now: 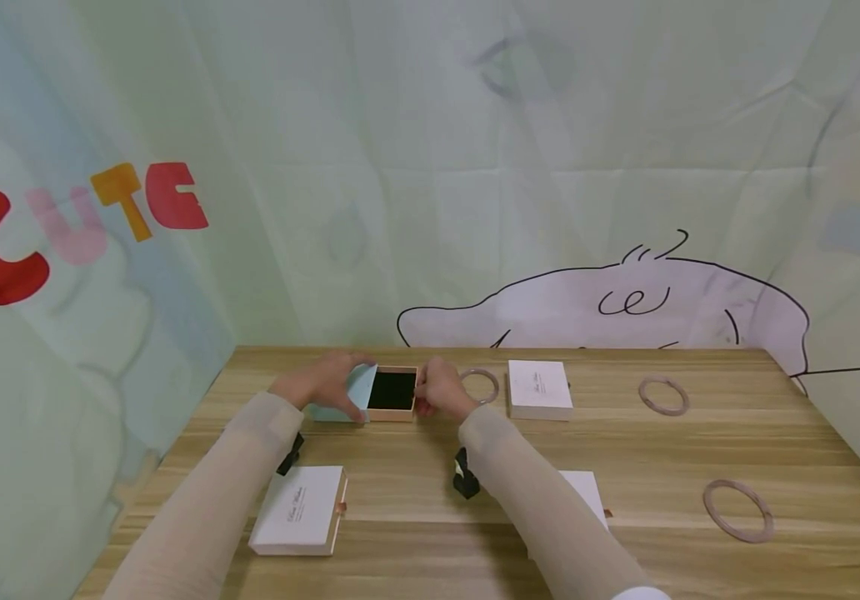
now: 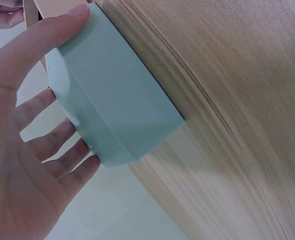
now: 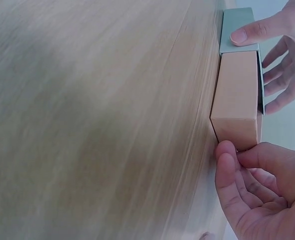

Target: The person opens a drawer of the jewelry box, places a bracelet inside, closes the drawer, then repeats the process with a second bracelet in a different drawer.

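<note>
A small box lies at the back of the wooden table, its pale blue-green sleeve point(image 1: 359, 393) on the left and a peach drawer point(image 3: 235, 90) sticking out to the right. Black lining point(image 1: 392, 390) shows inside the drawer. My left hand point(image 1: 328, 383) grips the sleeve, thumb on the near side and fingers along the far side, as the left wrist view shows. With thumb and index finger, my right hand point(image 1: 445, 390) pinches at the drawer's right end; the fingertips hide what lies between them. Just right of that hand lies a pale mauve bangle point(image 1: 497, 387).
A white box point(image 1: 538, 385) stands to the back right. Two more white boxes lie nearer, one by the left forearm point(image 1: 301, 507), another partly behind the right forearm point(image 1: 586, 492). Two other bangles lie at right, one farther back point(image 1: 670, 412), one nearer point(image 1: 768, 518). A printed curtain point(image 1: 430, 167) hangs behind.
</note>
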{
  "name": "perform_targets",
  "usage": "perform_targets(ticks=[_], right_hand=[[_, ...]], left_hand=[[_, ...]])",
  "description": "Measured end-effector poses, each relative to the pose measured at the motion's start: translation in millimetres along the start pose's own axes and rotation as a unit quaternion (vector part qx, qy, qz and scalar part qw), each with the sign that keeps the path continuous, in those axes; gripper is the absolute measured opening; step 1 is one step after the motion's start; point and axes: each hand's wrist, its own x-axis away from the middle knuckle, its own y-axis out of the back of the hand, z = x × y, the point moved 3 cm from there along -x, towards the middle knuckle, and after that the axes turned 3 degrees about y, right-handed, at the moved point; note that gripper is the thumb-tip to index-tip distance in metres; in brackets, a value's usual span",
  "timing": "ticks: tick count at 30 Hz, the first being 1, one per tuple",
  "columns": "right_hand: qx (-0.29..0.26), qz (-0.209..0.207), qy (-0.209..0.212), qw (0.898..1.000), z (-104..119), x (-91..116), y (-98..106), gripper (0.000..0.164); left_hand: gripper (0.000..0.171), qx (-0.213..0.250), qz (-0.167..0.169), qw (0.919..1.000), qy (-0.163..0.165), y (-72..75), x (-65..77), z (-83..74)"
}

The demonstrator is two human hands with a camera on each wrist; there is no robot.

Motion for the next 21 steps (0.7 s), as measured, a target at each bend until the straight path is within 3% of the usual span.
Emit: perform_targets(ticks=[21], right_hand=[[0.023, 0.002, 0.003, 1.0, -2.1, 0.2, 2.1, 0.026]], left_hand=[[0.094, 0.002, 0.001, 1.0, -0.001, -2.7, -1.8, 1.2]])
